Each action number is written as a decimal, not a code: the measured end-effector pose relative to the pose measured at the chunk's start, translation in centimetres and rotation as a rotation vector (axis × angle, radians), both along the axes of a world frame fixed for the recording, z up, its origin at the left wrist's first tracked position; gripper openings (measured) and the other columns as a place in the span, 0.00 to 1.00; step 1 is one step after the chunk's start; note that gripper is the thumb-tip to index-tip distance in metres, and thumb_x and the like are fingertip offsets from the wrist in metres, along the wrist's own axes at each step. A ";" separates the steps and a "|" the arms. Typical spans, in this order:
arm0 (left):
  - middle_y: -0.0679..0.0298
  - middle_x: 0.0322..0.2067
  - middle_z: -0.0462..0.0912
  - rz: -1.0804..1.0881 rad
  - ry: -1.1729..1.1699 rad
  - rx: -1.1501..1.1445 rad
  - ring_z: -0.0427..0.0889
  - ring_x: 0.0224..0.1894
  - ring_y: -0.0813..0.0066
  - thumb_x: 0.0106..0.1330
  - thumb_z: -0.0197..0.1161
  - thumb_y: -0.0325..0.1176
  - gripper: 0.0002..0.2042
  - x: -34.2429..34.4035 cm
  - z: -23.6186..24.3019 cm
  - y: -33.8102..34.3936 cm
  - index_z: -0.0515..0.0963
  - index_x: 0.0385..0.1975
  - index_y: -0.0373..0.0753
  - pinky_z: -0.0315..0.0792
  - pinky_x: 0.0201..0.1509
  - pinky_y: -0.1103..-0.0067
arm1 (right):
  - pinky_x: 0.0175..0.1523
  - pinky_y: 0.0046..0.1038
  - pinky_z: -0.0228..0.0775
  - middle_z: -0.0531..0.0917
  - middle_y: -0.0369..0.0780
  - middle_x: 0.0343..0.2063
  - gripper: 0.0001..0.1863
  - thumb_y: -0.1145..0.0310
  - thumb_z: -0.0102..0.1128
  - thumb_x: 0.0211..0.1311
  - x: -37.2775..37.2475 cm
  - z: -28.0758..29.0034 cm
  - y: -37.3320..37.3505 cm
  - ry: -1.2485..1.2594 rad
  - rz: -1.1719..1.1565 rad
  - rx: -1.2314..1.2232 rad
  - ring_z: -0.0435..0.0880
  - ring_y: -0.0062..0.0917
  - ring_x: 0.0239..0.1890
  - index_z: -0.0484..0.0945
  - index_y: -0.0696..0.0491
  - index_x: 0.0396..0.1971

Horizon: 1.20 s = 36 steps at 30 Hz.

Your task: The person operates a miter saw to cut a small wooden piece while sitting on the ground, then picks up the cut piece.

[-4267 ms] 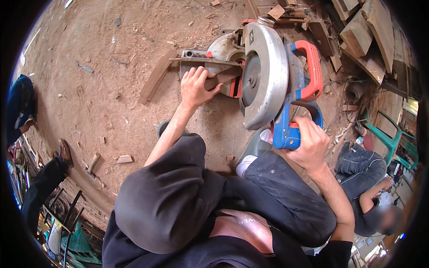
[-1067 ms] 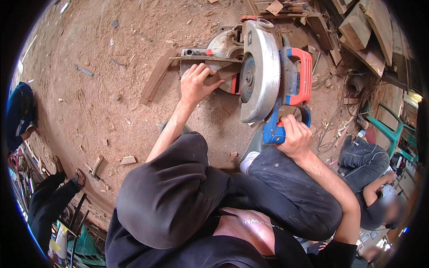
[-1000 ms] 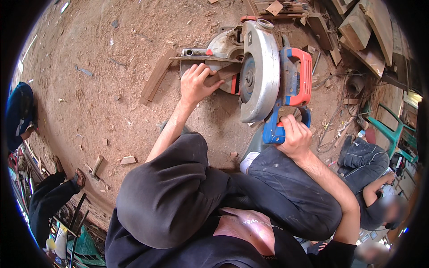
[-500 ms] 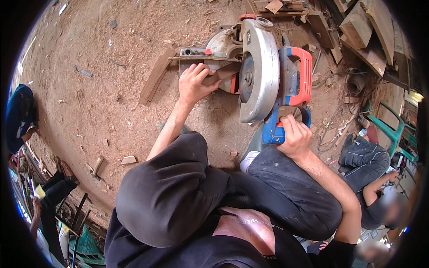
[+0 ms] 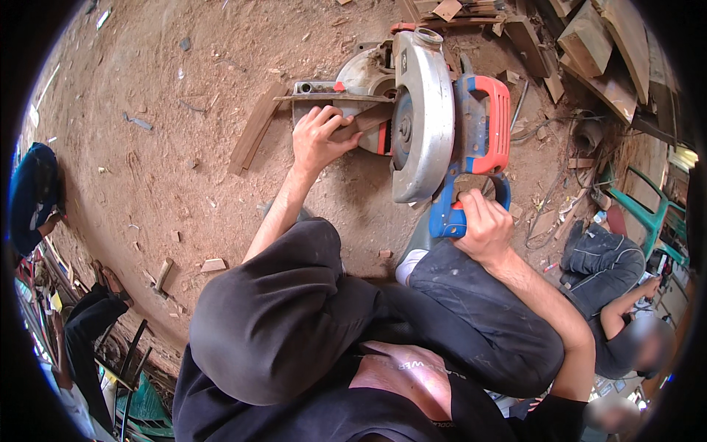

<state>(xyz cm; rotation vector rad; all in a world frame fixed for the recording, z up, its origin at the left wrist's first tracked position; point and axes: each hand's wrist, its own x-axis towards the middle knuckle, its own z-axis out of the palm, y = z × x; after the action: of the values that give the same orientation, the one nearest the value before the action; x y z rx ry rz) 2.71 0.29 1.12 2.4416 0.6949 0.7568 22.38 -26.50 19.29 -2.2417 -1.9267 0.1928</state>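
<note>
A miter saw (image 5: 426, 118) stands on the dirt floor in front of me, with a silver blade guard, a red motor housing and a blue handle. My right hand (image 5: 482, 227) is closed around the blue handle (image 5: 444, 210). My left hand (image 5: 320, 140) grips a short brown wood piece (image 5: 372, 119) and presses it against the saw's metal fence (image 5: 339, 96). The wood's right end reaches the blade (image 5: 403, 132), where the guard partly hides it. Left of the saw base, a longer wood strip (image 5: 256, 127) lies on the ground.
Stacked boards (image 5: 589, 44) lie at the far right, near loose cables (image 5: 549, 191). Wood scraps (image 5: 213, 264) and sawdust are strewn over the dirt floor (image 5: 147, 184). A person (image 5: 607, 272) sits at the right beside a green chair (image 5: 648, 210); others are at the left edge.
The saw head has tilted very slightly to the left with my right hand on its handle. My left hand and the wood piece stay nearly still.
</note>
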 end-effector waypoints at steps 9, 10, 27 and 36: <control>0.71 0.34 0.84 0.003 -0.029 -0.028 0.82 0.34 0.67 0.46 0.84 0.38 0.16 0.6 -0.6 -0.3 0.84 0.30 0.45 0.78 0.38 0.72 | 0.31 0.34 0.70 0.78 0.39 0.29 0.13 0.62 0.66 0.53 0.1 0.6 0.3 0.010 0.002 0.017 0.82 0.31 0.26 0.76 0.52 0.34; 0.71 0.34 0.84 0.007 -0.023 -0.019 0.82 0.34 0.67 0.46 0.84 0.38 0.16 0.3 -0.3 0.0 0.84 0.30 0.45 0.78 0.38 0.72 | 0.31 0.34 0.69 0.78 0.39 0.29 0.13 0.62 0.66 0.52 0.0 0.8 0.6 0.019 0.006 0.033 0.81 0.32 0.26 0.76 0.52 0.33; 0.70 0.34 0.84 0.027 -0.011 -0.030 0.81 0.34 0.66 0.45 0.84 0.37 0.16 0.3 -0.1 -0.1 0.83 0.29 0.44 0.77 0.38 0.71 | 0.32 0.33 0.72 0.81 0.39 0.32 0.14 0.61 0.64 0.55 -0.1 -0.4 -0.1 -0.027 0.017 0.019 0.84 0.30 0.27 0.80 0.53 0.37; 0.71 0.33 0.83 0.041 0.002 -0.023 0.79 0.33 0.66 0.45 0.84 0.37 0.16 0.1 0.4 0.0 0.81 0.29 0.45 0.76 0.38 0.71 | 0.31 0.33 0.71 0.82 0.39 0.33 0.14 0.61 0.66 0.54 -0.1 -0.5 0.0 -0.020 0.021 0.016 0.84 0.29 0.27 0.80 0.53 0.38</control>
<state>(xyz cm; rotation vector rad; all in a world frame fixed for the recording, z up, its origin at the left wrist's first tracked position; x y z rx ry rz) 2.86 0.26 1.49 2.4148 0.7531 0.7581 22.25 -26.53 18.76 -2.2222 -1.9556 0.1581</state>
